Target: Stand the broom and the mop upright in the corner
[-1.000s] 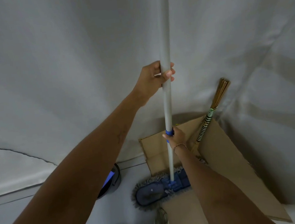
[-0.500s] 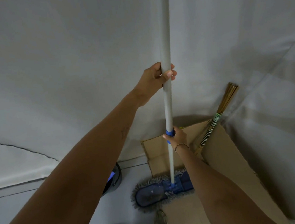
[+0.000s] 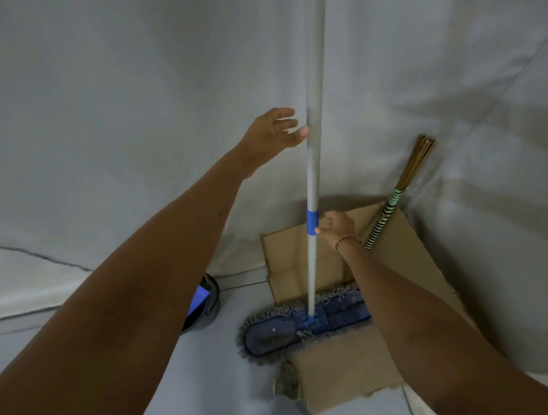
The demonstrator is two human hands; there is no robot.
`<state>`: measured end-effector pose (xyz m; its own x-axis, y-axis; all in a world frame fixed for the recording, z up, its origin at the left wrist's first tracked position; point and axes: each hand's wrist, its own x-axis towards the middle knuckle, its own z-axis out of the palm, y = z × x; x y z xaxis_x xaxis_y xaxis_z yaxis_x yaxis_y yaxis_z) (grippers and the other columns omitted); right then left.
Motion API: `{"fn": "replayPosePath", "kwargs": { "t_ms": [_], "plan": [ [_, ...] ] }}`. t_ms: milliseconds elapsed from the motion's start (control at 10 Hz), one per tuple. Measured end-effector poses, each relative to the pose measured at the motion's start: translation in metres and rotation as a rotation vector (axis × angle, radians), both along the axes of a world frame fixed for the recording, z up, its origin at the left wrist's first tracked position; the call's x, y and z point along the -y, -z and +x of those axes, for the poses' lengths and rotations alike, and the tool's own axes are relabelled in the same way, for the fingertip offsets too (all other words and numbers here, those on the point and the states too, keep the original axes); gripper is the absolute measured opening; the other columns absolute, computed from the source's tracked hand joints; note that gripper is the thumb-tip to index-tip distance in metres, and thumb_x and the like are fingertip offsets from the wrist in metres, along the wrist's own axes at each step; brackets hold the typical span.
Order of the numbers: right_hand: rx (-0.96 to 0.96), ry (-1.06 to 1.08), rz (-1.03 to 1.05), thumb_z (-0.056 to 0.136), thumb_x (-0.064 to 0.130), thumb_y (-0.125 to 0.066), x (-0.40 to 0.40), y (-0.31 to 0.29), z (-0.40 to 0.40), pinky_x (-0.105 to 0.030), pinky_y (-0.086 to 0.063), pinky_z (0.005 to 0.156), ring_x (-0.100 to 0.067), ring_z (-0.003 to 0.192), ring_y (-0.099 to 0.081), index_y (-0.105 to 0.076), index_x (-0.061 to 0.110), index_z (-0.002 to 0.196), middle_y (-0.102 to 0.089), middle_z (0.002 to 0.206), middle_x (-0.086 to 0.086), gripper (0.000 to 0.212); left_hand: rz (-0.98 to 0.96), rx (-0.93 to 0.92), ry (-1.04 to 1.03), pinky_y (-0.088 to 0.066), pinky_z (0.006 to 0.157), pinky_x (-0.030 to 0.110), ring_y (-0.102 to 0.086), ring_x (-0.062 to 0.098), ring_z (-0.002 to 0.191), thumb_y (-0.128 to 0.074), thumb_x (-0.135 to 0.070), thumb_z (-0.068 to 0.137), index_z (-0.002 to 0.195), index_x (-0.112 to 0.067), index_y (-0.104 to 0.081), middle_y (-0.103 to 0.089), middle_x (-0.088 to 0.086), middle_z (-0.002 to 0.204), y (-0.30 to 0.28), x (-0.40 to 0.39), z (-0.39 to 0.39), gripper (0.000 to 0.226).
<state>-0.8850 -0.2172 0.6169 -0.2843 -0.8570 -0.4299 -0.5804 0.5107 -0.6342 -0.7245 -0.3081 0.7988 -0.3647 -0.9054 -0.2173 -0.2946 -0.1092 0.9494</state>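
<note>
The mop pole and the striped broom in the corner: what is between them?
In the head view, the right hand, open beside the mop pole, lies between it and the broom. Behind the hand is flattened cardboard against the wall.

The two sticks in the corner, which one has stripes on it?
The broom, leaning in the corner on the right. Its handle is wrapped in dark and light stripes. The mop beside it has a plain grey pole with one blue band.
</note>
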Motion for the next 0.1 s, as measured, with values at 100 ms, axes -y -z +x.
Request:
{"fn": "replayPosePath", "kwargs": {
  "t_ms": [100],
  "plan": [
    [-0.047,-0.020,-0.072,0.076,0.013,-0.070,-0.0124,-0.0122,0.0085,-0.045,-0.047,0.097,-0.037,0.109,-0.059,-0.059,-0.004,0.114,-0.063,0.118,-0.026,0.043,0.003,0.134,-0.031,-0.046,0.105,0.038,-0.058,0.022,0.119,-0.068,-0.030,0.081,0.129,-0.009,-0.049,-0.057,0.012,0.132,0.0107,-0.0215,0.0358,0.056]
  ]
}}
